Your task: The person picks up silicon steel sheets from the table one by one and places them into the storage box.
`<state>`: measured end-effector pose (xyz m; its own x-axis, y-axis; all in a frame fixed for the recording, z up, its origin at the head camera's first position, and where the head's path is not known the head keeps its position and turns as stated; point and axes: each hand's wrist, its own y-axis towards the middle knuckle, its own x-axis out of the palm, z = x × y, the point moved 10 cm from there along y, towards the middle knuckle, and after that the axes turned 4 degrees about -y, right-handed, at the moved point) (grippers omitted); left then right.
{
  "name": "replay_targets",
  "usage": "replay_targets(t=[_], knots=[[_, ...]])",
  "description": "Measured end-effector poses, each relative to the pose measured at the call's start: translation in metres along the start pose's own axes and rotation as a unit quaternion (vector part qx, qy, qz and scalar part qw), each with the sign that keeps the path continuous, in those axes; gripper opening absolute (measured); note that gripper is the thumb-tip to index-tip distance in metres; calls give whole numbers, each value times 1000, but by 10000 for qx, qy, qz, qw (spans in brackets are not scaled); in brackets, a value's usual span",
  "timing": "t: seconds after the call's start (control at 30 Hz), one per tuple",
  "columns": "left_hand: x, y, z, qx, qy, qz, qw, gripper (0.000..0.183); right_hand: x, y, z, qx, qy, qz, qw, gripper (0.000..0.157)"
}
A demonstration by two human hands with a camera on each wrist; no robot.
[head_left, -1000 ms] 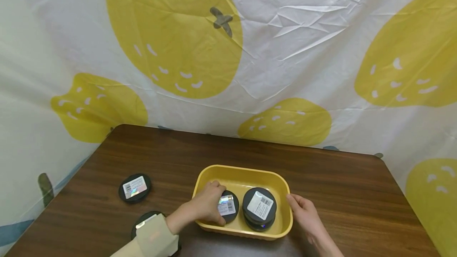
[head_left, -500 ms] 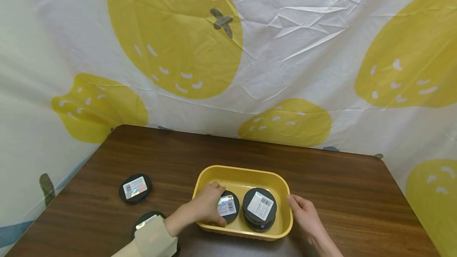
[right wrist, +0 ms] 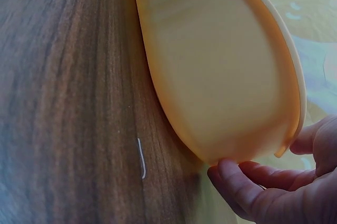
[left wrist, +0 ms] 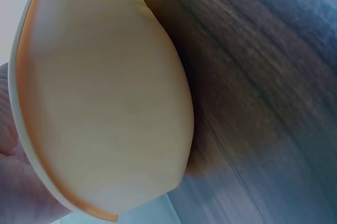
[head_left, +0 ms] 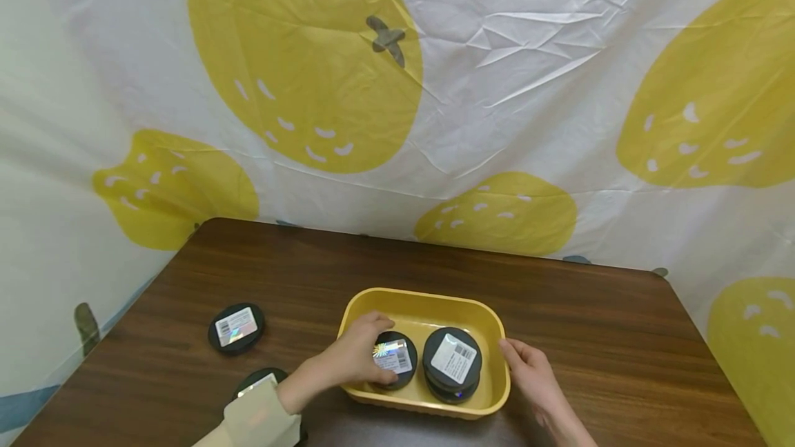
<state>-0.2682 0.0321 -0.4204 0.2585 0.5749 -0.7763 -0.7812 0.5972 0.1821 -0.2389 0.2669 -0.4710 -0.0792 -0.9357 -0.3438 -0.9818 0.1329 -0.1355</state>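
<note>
Here, in the head view, the left hand (head_left: 357, 356) arches over a black disc (head_left: 400, 361) inside the yellow tray (head_left: 428, 300); whether it pinches the disc, I cannot tell. A disc stack (head_left: 453, 363) stands just beside, and the right hand (head_left: 533, 372) holds the tray's end. A loose disc (head_left: 237, 329) lies on the tabletop (head_left: 596, 323). The left wrist view shows tray wall; the right wrist view, thumb at rim, fingers against wall.

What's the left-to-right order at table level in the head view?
Outlying black disc on the table → left hand → single black disc in the yellow tray → stack of black discs in the tray → right hand at the tray's right end.
</note>
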Motion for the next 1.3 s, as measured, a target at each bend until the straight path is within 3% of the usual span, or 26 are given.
replay_targets(t=[0.47,1.17,1.3], knots=[[-17,-1,4,-125,-270,109,9995,73,0,1,-2,-28,53,-31,10000,41],[-42,-21,3,195,-277,920,9952,70,1,0,1,34,59,-2,10000,41],[-47,-23,3,129,-326,984,9945,69,2,1,0,-21,50,-72,10000,43]])
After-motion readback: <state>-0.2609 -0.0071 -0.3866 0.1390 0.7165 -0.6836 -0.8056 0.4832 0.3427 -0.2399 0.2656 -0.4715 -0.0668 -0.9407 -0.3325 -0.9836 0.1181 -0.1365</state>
